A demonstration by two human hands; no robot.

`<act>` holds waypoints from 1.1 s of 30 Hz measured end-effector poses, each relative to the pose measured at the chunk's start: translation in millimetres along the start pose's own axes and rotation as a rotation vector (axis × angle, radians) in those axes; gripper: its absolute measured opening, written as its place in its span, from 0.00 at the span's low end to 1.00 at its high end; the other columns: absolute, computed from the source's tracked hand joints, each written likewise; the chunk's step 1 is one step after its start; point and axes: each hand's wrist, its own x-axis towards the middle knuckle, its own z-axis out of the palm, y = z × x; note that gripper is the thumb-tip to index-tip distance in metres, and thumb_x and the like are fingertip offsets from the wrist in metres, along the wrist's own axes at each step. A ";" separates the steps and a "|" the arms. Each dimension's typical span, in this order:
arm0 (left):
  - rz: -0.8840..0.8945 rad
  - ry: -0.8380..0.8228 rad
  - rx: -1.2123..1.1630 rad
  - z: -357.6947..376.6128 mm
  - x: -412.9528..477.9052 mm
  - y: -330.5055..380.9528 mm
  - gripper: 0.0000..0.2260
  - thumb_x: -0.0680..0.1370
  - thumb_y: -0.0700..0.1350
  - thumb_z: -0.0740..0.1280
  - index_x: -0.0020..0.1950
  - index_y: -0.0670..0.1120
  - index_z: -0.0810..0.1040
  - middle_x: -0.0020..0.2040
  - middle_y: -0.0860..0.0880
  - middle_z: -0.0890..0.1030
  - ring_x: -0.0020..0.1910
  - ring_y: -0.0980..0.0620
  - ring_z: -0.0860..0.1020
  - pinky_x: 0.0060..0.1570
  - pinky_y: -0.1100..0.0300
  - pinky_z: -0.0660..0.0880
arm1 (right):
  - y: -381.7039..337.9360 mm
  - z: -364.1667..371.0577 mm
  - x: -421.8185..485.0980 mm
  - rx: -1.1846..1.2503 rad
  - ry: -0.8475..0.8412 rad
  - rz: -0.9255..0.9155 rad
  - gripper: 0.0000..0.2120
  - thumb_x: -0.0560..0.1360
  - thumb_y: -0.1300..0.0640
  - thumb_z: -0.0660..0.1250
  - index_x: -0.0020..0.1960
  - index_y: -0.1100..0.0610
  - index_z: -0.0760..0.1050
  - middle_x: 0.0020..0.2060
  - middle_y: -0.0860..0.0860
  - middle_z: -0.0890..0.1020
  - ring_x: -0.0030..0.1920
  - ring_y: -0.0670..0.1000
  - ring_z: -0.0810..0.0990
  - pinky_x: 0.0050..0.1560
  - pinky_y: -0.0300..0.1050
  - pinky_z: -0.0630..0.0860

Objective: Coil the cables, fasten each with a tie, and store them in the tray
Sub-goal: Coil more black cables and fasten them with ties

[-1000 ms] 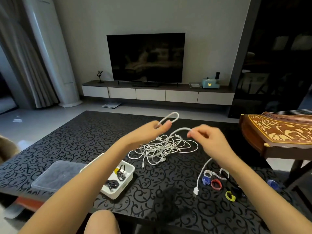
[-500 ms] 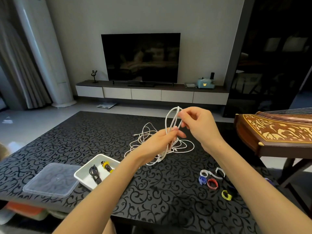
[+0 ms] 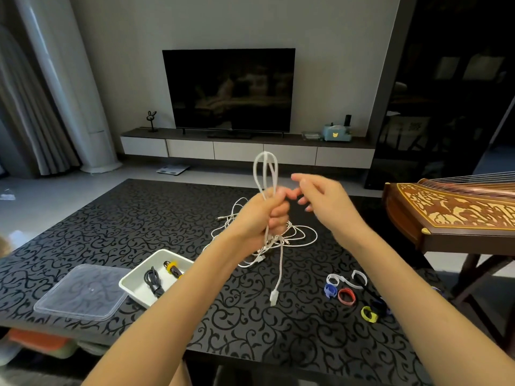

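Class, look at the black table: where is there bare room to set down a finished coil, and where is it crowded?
Bare patches: the near edge of the table between the white tray and the coloured ties, and the far left corner beyond the clear lid. Crowded: the centre, under the tangled white cable, and the ties' cluster at right.

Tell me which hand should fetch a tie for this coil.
Probably the right hand: it is open and free, and the ties lie on its side. The left hand grips the white cable.

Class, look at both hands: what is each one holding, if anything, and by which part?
The left hand grips the white cable in a fist just below its upright loops. The right hand is open and holds nothing.
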 end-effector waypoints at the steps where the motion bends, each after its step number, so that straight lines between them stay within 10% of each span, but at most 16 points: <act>1: 0.025 0.025 -0.090 1.0 2.7 4.5 0.12 0.83 0.44 0.53 0.46 0.43 0.72 0.22 0.55 0.63 0.18 0.61 0.60 0.18 0.69 0.56 | 7.5 5.3 -5.9 0.088 -0.083 0.068 0.16 0.82 0.56 0.54 0.63 0.57 0.76 0.47 0.49 0.82 0.47 0.45 0.79 0.45 0.32 0.72; 4: 0.078 0.064 -0.243 6.1 9.4 16.1 0.13 0.82 0.48 0.55 0.46 0.43 0.73 0.21 0.55 0.62 0.17 0.61 0.59 0.18 0.69 0.55 | 29.3 26.0 -28.2 0.316 -0.332 0.167 0.19 0.83 0.52 0.51 0.59 0.58 0.78 0.51 0.54 0.84 0.56 0.52 0.81 0.60 0.42 0.72; 8: 0.118 0.168 -0.159 2.5 11.6 27.2 0.12 0.79 0.52 0.62 0.44 0.44 0.73 0.21 0.55 0.61 0.17 0.61 0.58 0.17 0.68 0.55 | 47.1 33.8 -47.2 0.481 -0.459 0.242 0.20 0.77 0.44 0.58 0.54 0.59 0.78 0.36 0.52 0.81 0.39 0.52 0.81 0.51 0.45 0.78; 14: 0.077 0.379 0.268 -28.3 5.8 32.9 0.14 0.83 0.47 0.56 0.42 0.43 0.72 0.23 0.54 0.62 0.19 0.58 0.57 0.18 0.66 0.55 | 70.4 6.4 -67.0 0.040 -0.346 0.203 0.10 0.80 0.61 0.61 0.46 0.55 0.80 0.32 0.48 0.77 0.33 0.44 0.74 0.40 0.39 0.75; 17: -0.012 0.474 0.850 -32.6 7.0 16.6 0.13 0.82 0.47 0.59 0.41 0.43 0.74 0.28 0.50 0.67 0.23 0.55 0.64 0.24 0.63 0.63 | 55.9 -0.1 -69.4 -0.674 -0.331 -0.242 0.08 0.77 0.61 0.64 0.51 0.53 0.81 0.40 0.47 0.80 0.43 0.49 0.77 0.44 0.44 0.74; 23: -0.215 0.144 1.094 -24.0 -0.1 -7.3 0.24 0.72 0.68 0.62 0.42 0.45 0.70 0.34 0.50 0.71 0.25 0.56 0.67 0.25 0.65 0.64 | 17.7 -13.2 -62.6 -0.872 -0.308 -0.790 0.10 0.63 0.69 0.75 0.40 0.58 0.83 0.31 0.52 0.78 0.31 0.55 0.76 0.31 0.43 0.73; 27: -0.414 -0.053 0.755 -12.1 -8.6 -17.9 0.35 0.64 0.77 0.50 0.46 0.46 0.72 0.33 0.51 0.75 0.24 0.57 0.69 0.24 0.66 0.62 | 5.6 -28.6 -54.6 -0.651 -0.200 -0.562 0.04 0.74 0.60 0.68 0.46 0.59 0.79 0.37 0.52 0.81 0.38 0.53 0.78 0.41 0.46 0.73; 33: -0.248 -0.191 1.038 -7.9 -16.1 -21.7 0.14 0.77 0.57 0.65 0.43 0.46 0.73 0.33 0.52 0.77 0.27 0.56 0.71 0.25 0.65 0.65 | 14.4 -36.2 -49.4 -0.738 -0.196 -0.309 0.21 0.75 0.49 0.67 0.67 0.48 0.69 0.41 0.49 0.81 0.44 0.50 0.80 0.46 0.43 0.75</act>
